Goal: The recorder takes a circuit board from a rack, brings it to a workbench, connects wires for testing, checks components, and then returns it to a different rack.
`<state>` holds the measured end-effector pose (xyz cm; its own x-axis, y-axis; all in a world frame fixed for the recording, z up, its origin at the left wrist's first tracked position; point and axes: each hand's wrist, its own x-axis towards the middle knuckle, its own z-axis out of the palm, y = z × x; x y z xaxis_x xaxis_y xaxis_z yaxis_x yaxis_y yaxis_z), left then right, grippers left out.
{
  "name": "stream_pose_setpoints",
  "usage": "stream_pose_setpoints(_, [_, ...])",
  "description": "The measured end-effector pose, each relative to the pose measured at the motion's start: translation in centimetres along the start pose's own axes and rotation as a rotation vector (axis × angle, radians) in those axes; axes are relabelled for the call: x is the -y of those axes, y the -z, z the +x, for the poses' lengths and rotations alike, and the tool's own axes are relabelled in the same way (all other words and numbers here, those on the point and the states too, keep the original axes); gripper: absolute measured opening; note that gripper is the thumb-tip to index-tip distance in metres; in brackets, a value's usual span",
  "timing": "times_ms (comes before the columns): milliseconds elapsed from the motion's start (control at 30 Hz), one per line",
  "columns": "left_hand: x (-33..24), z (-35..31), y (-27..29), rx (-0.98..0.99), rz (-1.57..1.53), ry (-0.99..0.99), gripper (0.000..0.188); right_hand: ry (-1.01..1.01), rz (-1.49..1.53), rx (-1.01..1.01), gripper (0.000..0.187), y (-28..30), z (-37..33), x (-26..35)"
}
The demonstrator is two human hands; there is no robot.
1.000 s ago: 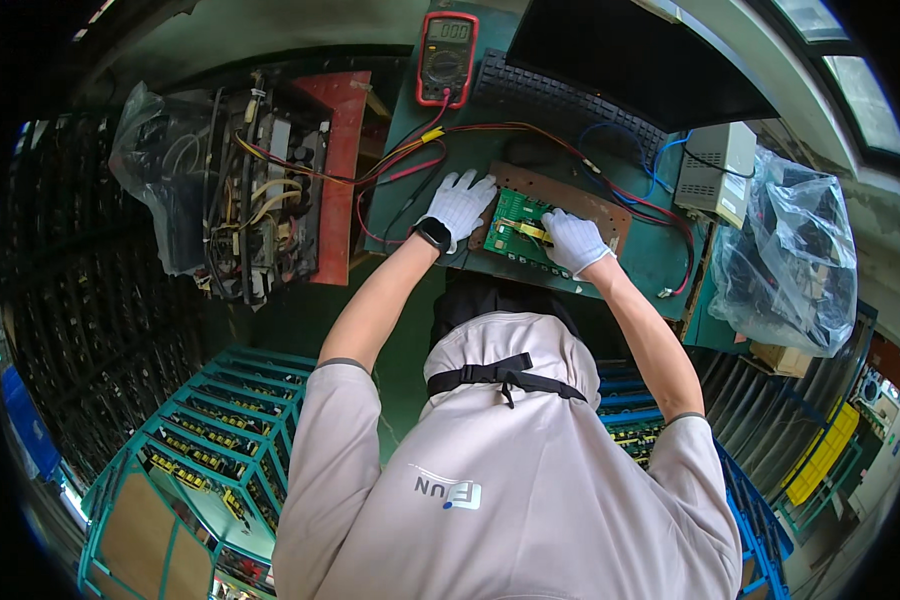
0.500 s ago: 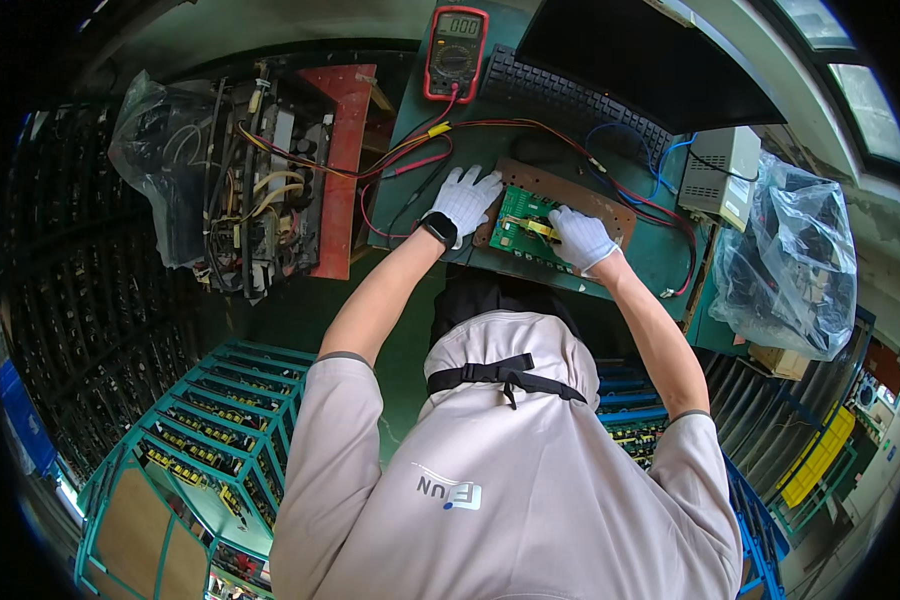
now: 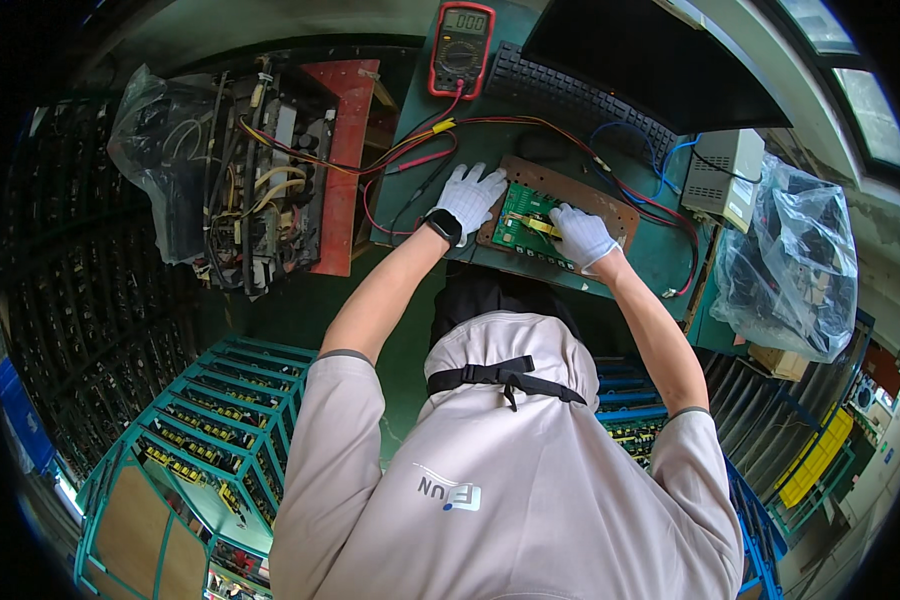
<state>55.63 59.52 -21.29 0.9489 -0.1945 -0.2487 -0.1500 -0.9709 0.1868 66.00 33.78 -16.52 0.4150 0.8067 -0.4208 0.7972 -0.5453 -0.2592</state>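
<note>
A green circuit board point(image 3: 518, 208) with yellow parts lies on a brown perforated base plate point(image 3: 612, 208) on the green workbench. My left hand point(image 3: 466, 204), in a white glove, rests open with fingers apart at the plate's left edge. Over the right part of the circuit board, my gloved right hand point(image 3: 584, 238) is closed, its fingertips beside a yellow component point(image 3: 538, 225). Whatever those fingers pinch is hidden under the glove. Along the board's near edge runs a row of dark round parts.
A red multimeter point(image 3: 462, 50) lies behind my left hand, its leads and wire bundles crossing the bench. Behind are a keyboard point(image 3: 580, 95) and dark monitor point(image 3: 650, 60). A grey metal box point(image 3: 725, 175) stands right, electronics point(image 3: 270, 190) left. Racks of boards point(image 3: 210, 420) stand below.
</note>
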Motion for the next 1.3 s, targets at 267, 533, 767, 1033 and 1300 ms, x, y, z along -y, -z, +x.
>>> stream_pose_setpoints(267, [0.3, -0.4, -0.7, -0.089, 0.015, -0.002, 0.074, -0.062, 0.002, 0.003, 0.033, -0.2, -0.1, 0.7])
stream_pose_setpoints(533, [0.8, -0.6, -0.6, -0.061, -0.009, -0.036, 0.075, -0.096, 0.065, -0.020, 0.026, -0.1, -0.3, 1.1])
stream_pose_setpoints(767, [0.6, -0.4, 0.1, -0.099, -0.021, -0.080, 0.075, -0.099, 0.067, -0.116, 0.022, -0.9, -0.6, 1.1])
stream_pose_setpoints(1033, [-1.6, -1.2, 2.1, -0.207, -0.041, -0.058, 0.065, 0.028, 0.161, -0.490, 0.040, 0.8, -9.4, -0.4])
stream_pose_setpoints(1300, [-22.0, -4.5, 1.8, -0.286, -0.812, 0.417, 0.043, -0.344, -0.021, -0.392, 0.055, -4.7, -27.5, -17.9])
